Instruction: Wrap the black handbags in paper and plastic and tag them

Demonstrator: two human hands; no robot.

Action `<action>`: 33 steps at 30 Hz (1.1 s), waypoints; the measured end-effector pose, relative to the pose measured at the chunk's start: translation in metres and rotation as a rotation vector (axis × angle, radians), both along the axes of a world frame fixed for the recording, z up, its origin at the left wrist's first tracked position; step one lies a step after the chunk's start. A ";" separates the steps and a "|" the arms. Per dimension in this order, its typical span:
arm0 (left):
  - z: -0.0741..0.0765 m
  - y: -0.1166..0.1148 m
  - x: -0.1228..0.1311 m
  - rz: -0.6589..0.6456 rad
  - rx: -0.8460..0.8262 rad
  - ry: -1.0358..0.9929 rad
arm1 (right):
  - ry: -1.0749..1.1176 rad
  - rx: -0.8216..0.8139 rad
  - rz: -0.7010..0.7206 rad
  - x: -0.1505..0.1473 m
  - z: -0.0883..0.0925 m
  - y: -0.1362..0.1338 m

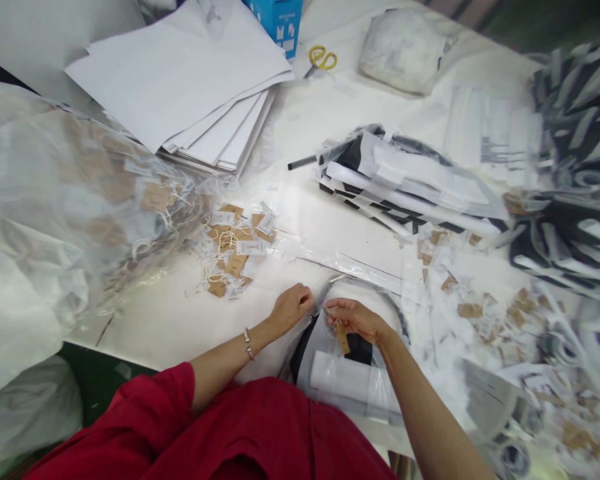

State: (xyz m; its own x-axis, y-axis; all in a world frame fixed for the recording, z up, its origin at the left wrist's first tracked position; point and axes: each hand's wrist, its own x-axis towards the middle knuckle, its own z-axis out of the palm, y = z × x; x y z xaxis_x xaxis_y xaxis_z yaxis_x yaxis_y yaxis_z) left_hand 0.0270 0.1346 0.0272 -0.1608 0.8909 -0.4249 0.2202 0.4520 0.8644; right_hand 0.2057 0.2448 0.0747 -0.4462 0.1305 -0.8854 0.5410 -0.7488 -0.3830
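Note:
My left hand (291, 308) is closed in a pinch on the top edge of a clear plastic bag (347, 380) that lies at the table's near edge and holds a black and white folded item. Close beside it, my right hand (353, 319) pinches the same bag edge, and a small brown paper tag (343, 340) hangs from its fingers. The two hands almost touch. A bracelet sits on my left wrist.
A pile of brown tags with strings (233, 250) lies just beyond the hands. A big clear bag of tags (80, 200) fills the left. White paper sheets (190, 87), yellow scissors (321, 59), stacked bagged items (405, 183) and scattered tags (505, 313) lie around.

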 end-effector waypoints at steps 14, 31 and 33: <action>0.016 0.003 -0.004 0.380 -0.150 -0.765 | 0.066 0.458 -0.495 -0.012 0.004 -0.052; 0.010 0.003 -0.004 0.489 -0.173 -0.896 | 0.009 0.574 -0.214 -0.033 -0.012 -0.040; 0.011 0.002 -0.005 0.486 -0.168 -0.879 | -0.024 0.665 -0.062 -0.033 -0.009 -0.037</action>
